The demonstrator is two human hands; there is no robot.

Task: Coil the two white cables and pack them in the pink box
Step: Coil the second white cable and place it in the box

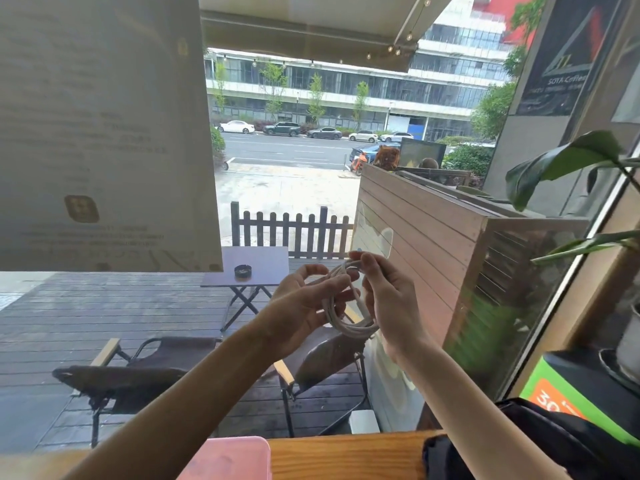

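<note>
A white cable (348, 320) hangs in several loops between my two hands, raised in front of the window. My left hand (304, 306) grips the loops from the left, fingers curled around the strands. Pinching the top of the coil from the right is my right hand (384, 299). The pink box (235, 457) sits on the wooden table (346, 452) at the bottom edge, partly hidden behind my left forearm. A second white cable is not in view.
A black bag (519, 441) lies on the table at the right. A green box (568, 386) and a potted plant (588, 157) stand by the window frame at far right. A paper notice (100, 133) hangs on the glass at upper left.
</note>
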